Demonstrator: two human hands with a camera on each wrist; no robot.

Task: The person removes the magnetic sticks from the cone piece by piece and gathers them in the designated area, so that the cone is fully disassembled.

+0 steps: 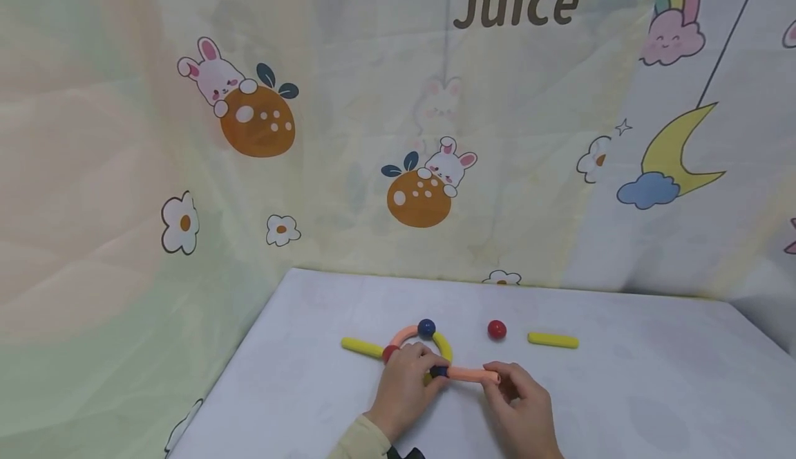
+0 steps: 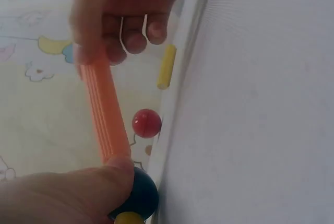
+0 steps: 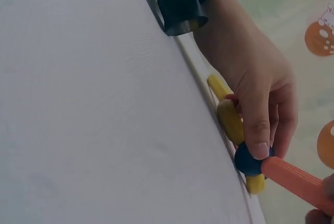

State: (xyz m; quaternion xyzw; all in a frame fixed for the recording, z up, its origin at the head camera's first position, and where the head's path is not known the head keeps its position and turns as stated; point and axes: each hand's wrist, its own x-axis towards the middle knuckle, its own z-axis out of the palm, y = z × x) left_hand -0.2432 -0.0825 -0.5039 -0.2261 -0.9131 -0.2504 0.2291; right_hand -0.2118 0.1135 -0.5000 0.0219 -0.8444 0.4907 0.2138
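Note:
My left hand (image 1: 404, 384) pinches a dark blue ball (image 3: 246, 160) between thumb and fingers. A straight ribbed orange rod (image 1: 468, 375) runs right from that ball, and my right hand (image 1: 524, 407) grips its far end between thumb and fingertips. The ball belongs to a ring on the table: a curved yellow piece (image 1: 443, 347) rises to a second blue ball (image 1: 426, 328), then a curved orange piece (image 1: 404, 336) bends down to a red ball (image 1: 390, 353). My left hand partly hides that red ball and the ring's near side. A straight yellow rod (image 1: 361, 347) points left from the red ball.
Beyond my right hand, a loose red ball (image 1: 497, 330) and a loose yellow rod (image 1: 553, 340) lie on the white table (image 1: 653, 369). A printed curtain (image 1: 348, 169) hangs along the table's back edge. A dark wrist device (image 3: 182, 2) sits at my left sleeve.

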